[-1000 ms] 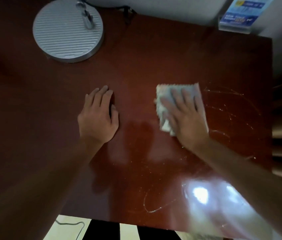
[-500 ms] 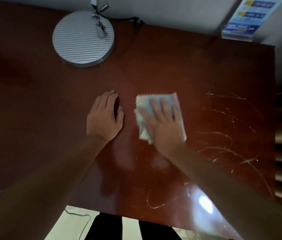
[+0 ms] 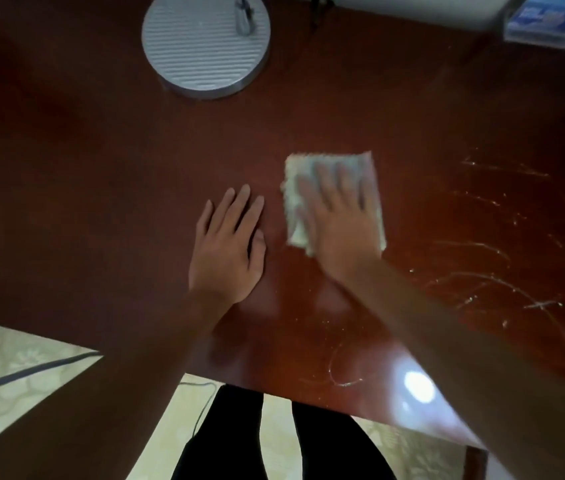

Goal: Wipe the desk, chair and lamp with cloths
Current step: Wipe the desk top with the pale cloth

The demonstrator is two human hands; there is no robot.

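Cloth (image 3: 371, 174) lies long axis away from person, under flat right hand (image 3: 339, 220)

Glossy dark red-brown wood desk (image 3: 101, 168) – whitish streaks and a bright glare patch right of the right hand (image 3: 341, 233), soft pale nubbly cloth (image 3: 296, 206) under its fingers, ridged matt silvery metal lamp base (image 3: 201, 46) beyond the left hand (image 3: 227, 251), shiny printed card (image 3: 547, 20) far right.

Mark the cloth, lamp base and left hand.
cloth (image 3: 296, 174), head view, bare far-left corner.
lamp base (image 3: 201, 43), head view, ribbed top.
left hand (image 3: 227, 249), head view, back of hand.
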